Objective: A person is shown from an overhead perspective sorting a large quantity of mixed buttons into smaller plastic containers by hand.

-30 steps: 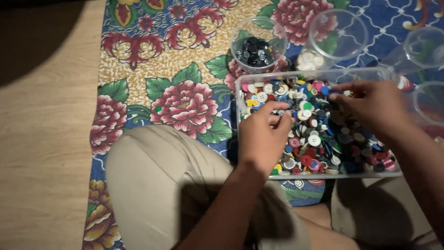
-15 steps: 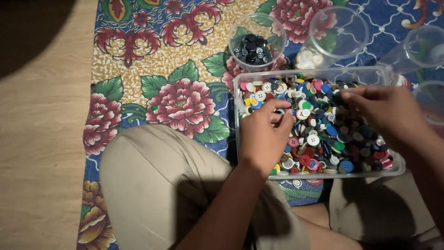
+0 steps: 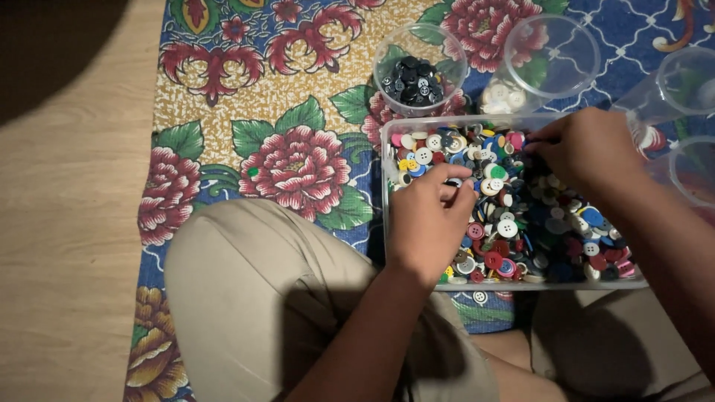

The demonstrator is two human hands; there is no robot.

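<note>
Over the last second the left hand (image 3: 430,223) had slid a little further into the clear plastic tray (image 3: 387,152) of mixed coloured buttons (image 3: 521,223), its fingers curling down at the tray's near-left part. Its grip was almost closed, fingertips bunched against the buttons, but whether a button sat between them could not be told. The right hand (image 3: 588,149) had stayed at the far side of the tray, thumb and forefinger pinched together over a pinkish button near the rim; what they held, if anything, was too small to make out. Both hands thus remained picking through the heap rather than lifting away from it.

The tray lay on a flowered cloth (image 3: 298,149) spread over a wooden floor (image 3: 67,223), just in front of the person's crossed legs in tan trousers (image 3: 261,313). Just beyond it stood a clear cup of black buttons (image 3: 417,78) and a tipped cup with white buttons (image 3: 506,93); more clear cups (image 3: 685,82) stood at the right.
</note>
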